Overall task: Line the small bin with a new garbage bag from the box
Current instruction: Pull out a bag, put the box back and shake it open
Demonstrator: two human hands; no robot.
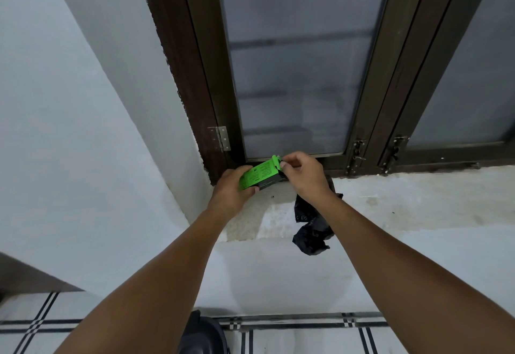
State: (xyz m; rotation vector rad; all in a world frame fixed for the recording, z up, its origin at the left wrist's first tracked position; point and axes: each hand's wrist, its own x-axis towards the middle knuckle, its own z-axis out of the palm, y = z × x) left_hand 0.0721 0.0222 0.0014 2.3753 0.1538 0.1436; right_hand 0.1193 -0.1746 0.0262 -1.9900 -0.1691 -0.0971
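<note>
A dark bin sits on the floor below. A black garbage bag hangs under the right hand, which pinches the flap of the green box. The left hand is closed around the box's lower-left end; its long axis rises rightward over the window sill.

One box, one bag, two hands
</note>
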